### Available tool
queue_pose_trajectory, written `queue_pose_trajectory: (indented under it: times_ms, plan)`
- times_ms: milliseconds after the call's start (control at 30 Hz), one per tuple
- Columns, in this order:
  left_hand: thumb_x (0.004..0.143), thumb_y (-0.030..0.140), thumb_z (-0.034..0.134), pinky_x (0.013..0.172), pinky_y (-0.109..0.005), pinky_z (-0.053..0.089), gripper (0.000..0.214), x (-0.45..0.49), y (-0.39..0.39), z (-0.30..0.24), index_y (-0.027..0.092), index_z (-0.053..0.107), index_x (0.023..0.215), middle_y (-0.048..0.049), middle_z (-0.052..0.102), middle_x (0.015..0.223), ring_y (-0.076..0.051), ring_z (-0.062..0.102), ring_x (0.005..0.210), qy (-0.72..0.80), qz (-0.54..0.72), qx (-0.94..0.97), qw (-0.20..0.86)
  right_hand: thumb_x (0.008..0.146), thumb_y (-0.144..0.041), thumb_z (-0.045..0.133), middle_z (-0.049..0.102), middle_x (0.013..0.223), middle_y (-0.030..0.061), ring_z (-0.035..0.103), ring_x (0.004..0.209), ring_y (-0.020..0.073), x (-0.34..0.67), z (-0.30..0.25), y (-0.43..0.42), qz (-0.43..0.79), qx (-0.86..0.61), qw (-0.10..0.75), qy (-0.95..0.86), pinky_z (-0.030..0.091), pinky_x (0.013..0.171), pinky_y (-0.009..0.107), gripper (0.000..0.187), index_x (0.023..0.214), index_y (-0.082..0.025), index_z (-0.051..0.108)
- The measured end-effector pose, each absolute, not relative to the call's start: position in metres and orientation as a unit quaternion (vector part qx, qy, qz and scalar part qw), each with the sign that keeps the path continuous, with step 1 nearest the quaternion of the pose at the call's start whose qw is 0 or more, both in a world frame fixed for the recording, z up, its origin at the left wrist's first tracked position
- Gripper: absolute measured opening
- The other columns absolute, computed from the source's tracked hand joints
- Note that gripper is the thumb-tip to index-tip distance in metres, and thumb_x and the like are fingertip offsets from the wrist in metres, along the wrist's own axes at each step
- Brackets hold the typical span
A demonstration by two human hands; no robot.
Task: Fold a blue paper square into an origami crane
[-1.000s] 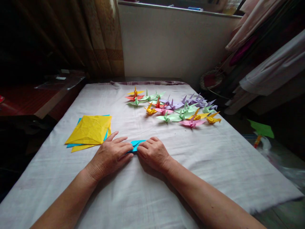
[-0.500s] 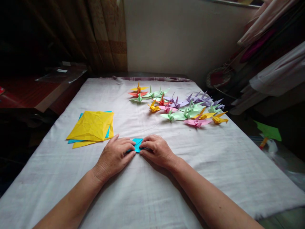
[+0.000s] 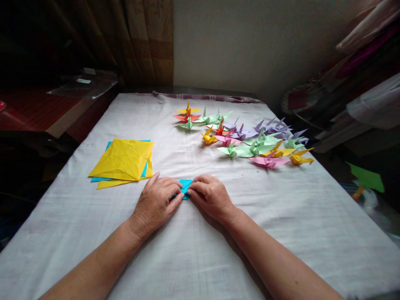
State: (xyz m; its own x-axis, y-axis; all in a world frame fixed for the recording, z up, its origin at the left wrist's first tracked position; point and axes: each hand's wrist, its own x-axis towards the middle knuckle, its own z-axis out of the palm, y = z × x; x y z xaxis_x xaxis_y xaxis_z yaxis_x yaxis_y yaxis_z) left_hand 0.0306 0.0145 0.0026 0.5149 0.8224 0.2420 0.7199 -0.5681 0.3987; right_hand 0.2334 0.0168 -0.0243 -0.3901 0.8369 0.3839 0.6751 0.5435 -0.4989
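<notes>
A small folded piece of blue paper (image 3: 185,186) lies on the white cloth between my hands. My left hand (image 3: 160,196) closes on its left side, thumb and fingertips on the paper. From the right, my right hand (image 3: 210,196) pinches the other side with bent fingers. Both hands partly cover the paper, so its full outline is hidden. Left of my hands sits a stack of creased yellow paper sheets (image 3: 123,160) with blue paper (image 3: 103,179) showing between them.
Several folded paper cranes (image 3: 233,151) in green, pink, purple, red and yellow stand at the back right of the cloth-covered table (image 3: 175,254). A wooden surface (image 3: 34,116) with a clear plastic bag (image 3: 96,85) is at far left. Clothes (image 3: 375,100) hang at right.
The camera view has shifted slightly, moving the whole scene in the picture. My fingers have moved a little on the blue paper, with both hands still holding it.
</notes>
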Motion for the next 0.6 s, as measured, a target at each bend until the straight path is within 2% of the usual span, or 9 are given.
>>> queue_pose_trajectory:
  times_ms: [233, 600]
  plan:
    - [0.088, 0.025, 0.058, 0.106, -0.048, 0.037, 0.006, 0.033, 0.0156, -0.0029, 0.022, 0.063, 0.09, -0.0016, 0.071, 0.093, -0.02, 0.063, 0.093, 0.474, 0.228, 0.838, 0.142, 0.087, -0.024, 0.066, 0.068, 0.088, 0.0042, 0.063, 0.083, 0.0166, 0.2313, -0.0256, 0.0179, 0.157, -0.48, 0.323, -0.8, 0.046, 0.076, 0.028, 0.005, 0.085, -0.021, 0.069]
    - [0.087, 0.024, 0.059, 0.103, -0.046, 0.038, 0.004, 0.0335, 0.0194, -0.0045, 0.023, 0.063, 0.086, -0.0017, 0.069, 0.09, -0.021, 0.059, 0.093, 0.476, 0.242, 0.827, 0.177, 0.085, -0.019, 0.064, 0.067, 0.084, 0.0036, 0.062, 0.08, 0.0174, 0.2274, -0.023, 0.0189, 0.169, -0.499, 0.316, -0.789, 0.046, 0.073, 0.028, 0.007, 0.079, -0.021, 0.068]
